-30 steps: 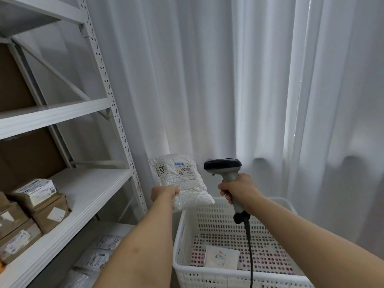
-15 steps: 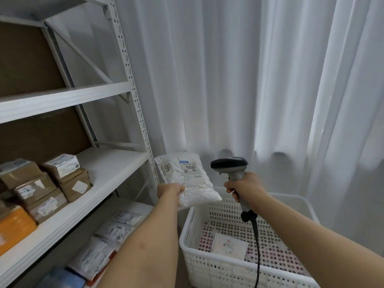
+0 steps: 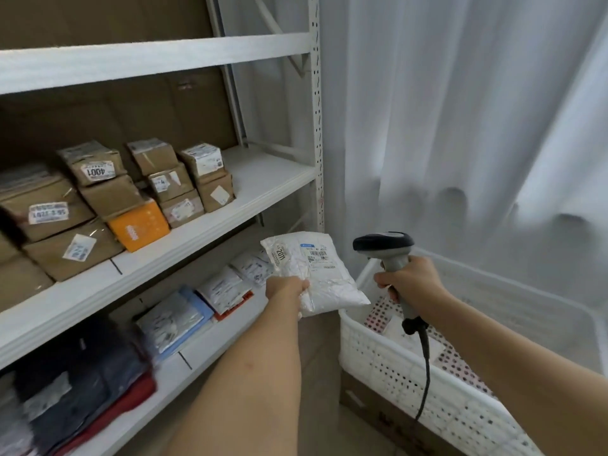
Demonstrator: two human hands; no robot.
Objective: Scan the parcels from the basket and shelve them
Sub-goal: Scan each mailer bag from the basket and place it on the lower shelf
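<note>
Head view: white parcel (image 3: 316, 274) carries a sticker reading "2011" beside a shipping label with a blue strip and a barcode; small print unreadable. On the middle shelf (image 3: 263, 179), one brown carton (image 3: 93, 162) is marked "4001"; other carton labels are blurred. Left hand (image 3: 285, 287) pinches the parcel at its lower left edge, bag sticking up and right from the fingers, held in the air between the shelving and the basket (image 3: 411, 383). Parcel is a crinkled white poly bag, soft and puffy, label side facing the camera. Right hand (image 3: 411, 284) is clenched round the handle of the scanner (image 3: 385, 248), its head just right of the parcel, cable hanging over the basket. More parcels lie inside the basket, and flat bags (image 3: 227, 287) lie on the lower shelf
</note>
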